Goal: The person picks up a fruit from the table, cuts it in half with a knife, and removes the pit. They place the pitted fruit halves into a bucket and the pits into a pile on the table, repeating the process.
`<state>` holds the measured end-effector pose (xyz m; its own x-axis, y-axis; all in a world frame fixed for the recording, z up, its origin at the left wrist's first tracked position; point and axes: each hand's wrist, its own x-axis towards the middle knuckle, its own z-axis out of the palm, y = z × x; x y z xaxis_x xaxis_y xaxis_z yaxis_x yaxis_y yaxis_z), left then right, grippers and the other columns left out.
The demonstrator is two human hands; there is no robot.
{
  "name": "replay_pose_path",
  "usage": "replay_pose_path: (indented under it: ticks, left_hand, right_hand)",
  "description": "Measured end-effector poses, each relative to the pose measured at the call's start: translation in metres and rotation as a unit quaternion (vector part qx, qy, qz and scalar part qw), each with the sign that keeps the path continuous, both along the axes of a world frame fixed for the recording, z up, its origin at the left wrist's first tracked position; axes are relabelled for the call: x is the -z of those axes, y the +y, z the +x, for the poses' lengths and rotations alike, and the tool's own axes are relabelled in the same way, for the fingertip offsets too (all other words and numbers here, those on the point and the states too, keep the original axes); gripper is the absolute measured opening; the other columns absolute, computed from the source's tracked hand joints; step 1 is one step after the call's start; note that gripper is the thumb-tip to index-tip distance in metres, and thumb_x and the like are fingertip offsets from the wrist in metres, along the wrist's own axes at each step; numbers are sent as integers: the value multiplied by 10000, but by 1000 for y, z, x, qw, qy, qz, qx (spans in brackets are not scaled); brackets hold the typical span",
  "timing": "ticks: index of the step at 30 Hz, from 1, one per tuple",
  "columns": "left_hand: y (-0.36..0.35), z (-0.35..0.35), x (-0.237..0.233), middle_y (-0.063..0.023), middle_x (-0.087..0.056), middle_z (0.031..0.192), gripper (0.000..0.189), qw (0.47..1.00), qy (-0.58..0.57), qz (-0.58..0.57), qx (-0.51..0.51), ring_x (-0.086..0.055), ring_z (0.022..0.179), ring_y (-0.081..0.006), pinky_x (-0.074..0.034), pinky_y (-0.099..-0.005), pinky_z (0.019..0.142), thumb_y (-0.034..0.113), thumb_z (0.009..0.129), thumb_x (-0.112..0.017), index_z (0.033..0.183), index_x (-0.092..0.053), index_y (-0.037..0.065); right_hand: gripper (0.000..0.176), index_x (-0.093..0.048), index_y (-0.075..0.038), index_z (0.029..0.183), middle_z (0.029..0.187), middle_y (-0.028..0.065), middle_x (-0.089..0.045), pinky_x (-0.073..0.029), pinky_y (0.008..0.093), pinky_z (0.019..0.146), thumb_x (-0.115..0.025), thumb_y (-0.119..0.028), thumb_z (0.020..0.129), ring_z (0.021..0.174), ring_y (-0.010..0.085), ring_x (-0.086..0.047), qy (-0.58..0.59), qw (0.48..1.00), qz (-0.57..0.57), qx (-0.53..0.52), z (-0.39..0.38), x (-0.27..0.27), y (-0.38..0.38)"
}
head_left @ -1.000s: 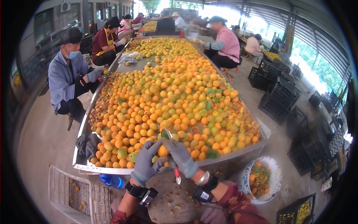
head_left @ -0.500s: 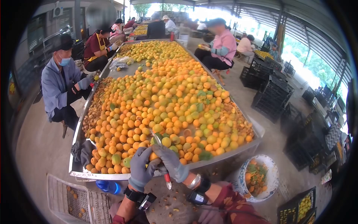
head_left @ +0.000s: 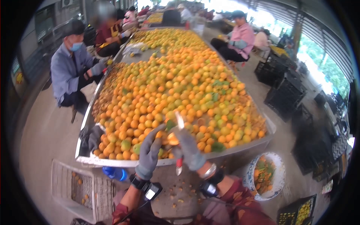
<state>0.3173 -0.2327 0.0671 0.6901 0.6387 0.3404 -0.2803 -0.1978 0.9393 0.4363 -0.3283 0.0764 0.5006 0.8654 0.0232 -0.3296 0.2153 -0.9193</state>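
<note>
Both my hands wear grey gloves and meet above the near edge of the fruit-covered table. My left hand (head_left: 149, 152) is closed around an orange apricot (head_left: 172, 139), which looks split open, with bright flesh facing up. In my right hand (head_left: 189, 148) is a knife; its blade (head_left: 180, 120) points up and away, and its red handle (head_left: 179, 162) sticks out below the palm. My right fingertips are close against the apricot, partly blurred. Orange and greenish apricots (head_left: 165, 90) lie heaped just beyond both hands.
The metal table rim (head_left: 123, 163) runs in front of me. A white bucket (head_left: 249, 176) with scraps stands at right, a pale crate (head_left: 62, 187) and blue bottle (head_left: 114, 173) at left. Black crates (head_left: 287, 95) are stacked right. Co-workers sit along both table sides.
My view has tilted and shifted, so the table sits higher and farther right. My hands have parted slightly, and the apricot between them now shows its open flesh.
</note>
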Motion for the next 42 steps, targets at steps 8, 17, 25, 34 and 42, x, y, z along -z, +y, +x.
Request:
replay_pose_path:
  ticks: [8,17,25,34,42]
  left_hand:
    - [2,1,-4,-114,-533,1207,481,970,-85,-206,100,-578,940,-150,-487,-270,781,123,933,-440,1366,-342,-65]
    - [3,1,-7,-148,-505,1276,455,938,-134,-287,140,-590,931,-153,-503,-248,762,50,897,-423,1338,-377,-51]
    - [6,-2,3,-90,-544,1193,411,981,-72,-167,61,-575,916,-112,-507,-237,765,68,917,-468,1316,-433,-26]
    - [-1,2,1,-36,-569,1025,341,994,-9,-103,35,-550,765,-59,-480,-199,660,7,910,-465,1250,-489,2]
    - [-2,4,2,-31,-545,1098,318,994,4,-102,44,-550,803,-48,-480,-186,664,-3,901,-484,1218,-513,1]
  right_hand:
    - [196,-543,-82,995,645,56,-597,-245,209,336,-497,-270,967,349,57,-344,138,990,12,-38,9,-12,2]
    - [231,-539,-80,1042,668,49,-570,-215,195,344,-450,-283,980,346,39,-277,177,976,74,-102,13,-7,1]
    - [180,-538,-70,1056,628,1,-513,-268,199,341,-480,-213,962,362,48,-348,-19,999,-25,-12,7,-20,4]
    - [250,-527,-70,980,707,-18,-572,-333,180,403,-692,-194,839,485,20,-453,-35,995,-91,1,7,-5,10]
    - [272,-505,-48,1025,706,6,-598,-350,186,393,-662,-194,858,464,48,-498,-2,996,-85,-38,14,-6,6]
